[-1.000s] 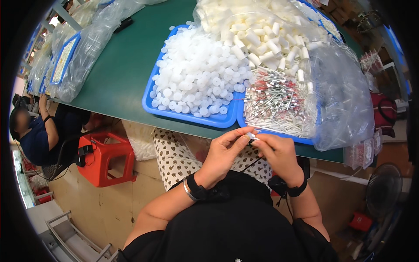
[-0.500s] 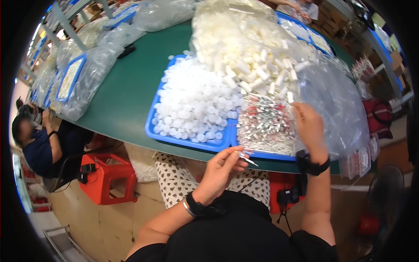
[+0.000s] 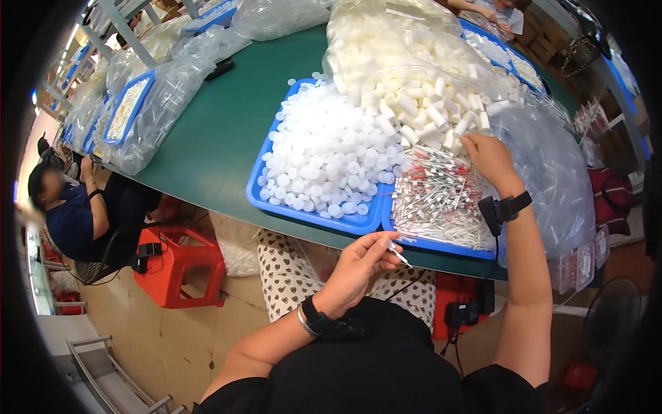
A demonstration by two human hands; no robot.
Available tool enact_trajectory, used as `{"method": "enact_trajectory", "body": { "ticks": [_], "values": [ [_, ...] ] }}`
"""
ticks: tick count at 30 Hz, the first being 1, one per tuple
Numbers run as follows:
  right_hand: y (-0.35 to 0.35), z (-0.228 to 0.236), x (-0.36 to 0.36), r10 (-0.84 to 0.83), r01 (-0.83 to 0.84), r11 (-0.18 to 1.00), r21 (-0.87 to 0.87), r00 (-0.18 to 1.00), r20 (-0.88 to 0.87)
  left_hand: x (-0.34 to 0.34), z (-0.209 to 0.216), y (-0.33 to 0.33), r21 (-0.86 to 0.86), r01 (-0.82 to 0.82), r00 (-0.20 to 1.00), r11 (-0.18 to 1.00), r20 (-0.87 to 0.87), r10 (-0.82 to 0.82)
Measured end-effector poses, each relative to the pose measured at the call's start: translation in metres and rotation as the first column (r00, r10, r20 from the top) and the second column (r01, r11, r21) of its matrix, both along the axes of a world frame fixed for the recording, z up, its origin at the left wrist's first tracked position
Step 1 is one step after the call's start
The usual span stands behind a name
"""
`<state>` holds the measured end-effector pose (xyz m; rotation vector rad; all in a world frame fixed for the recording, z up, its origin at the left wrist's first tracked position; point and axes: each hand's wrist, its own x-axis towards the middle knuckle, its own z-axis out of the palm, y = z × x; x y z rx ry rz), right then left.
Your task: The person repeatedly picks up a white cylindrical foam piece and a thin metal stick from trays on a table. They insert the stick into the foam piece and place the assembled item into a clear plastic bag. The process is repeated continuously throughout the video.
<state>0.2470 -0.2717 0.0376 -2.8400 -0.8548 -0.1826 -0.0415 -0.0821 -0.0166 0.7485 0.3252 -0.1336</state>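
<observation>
My left hand (image 3: 360, 263) is held over my lap, below the table edge, pinching a thin white tube (image 3: 398, 255) between its fingers. My right hand (image 3: 488, 156) reaches out over the right blue tray (image 3: 441, 245), its fingers down among the pile of short white cylinders (image 3: 427, 110) at the far end. Whether it holds one is hidden. The near part of that tray is filled with several thin tubes with red marks (image 3: 438, 200). The left blue tray (image 3: 303, 215) carries a heap of small white round caps (image 3: 331, 159).
The trays sit on a green table (image 3: 221, 131). Clear plastic bags (image 3: 148, 103) of parts lie at the far left and around the right tray. A red stool (image 3: 181, 265) stands on the floor to the left, near a seated person (image 3: 72, 210).
My hands were together over my lap a second ago. The right hand has moved away, up to the tray and further into the white cylinders. The left hand keeps the thin tube.
</observation>
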Motion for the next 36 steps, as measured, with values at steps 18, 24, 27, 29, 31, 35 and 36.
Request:
{"method": "enact_trajectory", "body": {
  "ticks": [18, 24, 27, 29, 31, 35, 36],
  "values": [
    [-0.006, 0.013, -0.024, 0.056, 0.028, 0.910, 0.414, 0.980, -0.189, 0.001, -0.004, 0.006, -0.054, -0.025, 0.999, 0.998, 0.040, 0.027],
    [0.018, 0.033, -0.161, 0.317, 0.248, 0.697, 0.673, 0.735, -0.600, 0.004, 0.019, 0.009, 0.029, -0.064, 0.970, 0.998, 0.239, 0.056],
    [0.023, 0.013, -0.204, 0.386, 0.374, 0.641, 0.671, 0.598, -0.702, 0.003, 0.017, 0.006, 0.148, -0.054, 0.964, 0.988, 0.267, 0.013],
    [0.022, 0.005, -0.215, 0.396, 0.451, 0.607, 0.654, 0.541, -0.742, 0.002, 0.015, 0.003, 0.222, -0.022, 0.963, 0.975, 0.268, -0.039],
    [0.021, 0.000, -0.218, 0.418, 0.490, 0.607, 0.626, 0.473, -0.776, -0.003, 0.008, 0.004, 0.275, -0.031, 0.968, 0.961, 0.249, -0.040],
    [0.011, -0.009, -0.213, 0.500, 0.545, 0.617, 0.568, 0.286, -0.817, -0.008, 0.006, 0.003, 0.286, -0.039, 0.979, 0.958, 0.205, -0.022],
    [0.008, -0.010, -0.212, 0.519, 0.618, 0.592, 0.517, 0.198, -0.831, -0.010, 0.003, 0.002, 0.283, -0.023, 0.980, 0.959, 0.194, -0.034]
  ]
}}
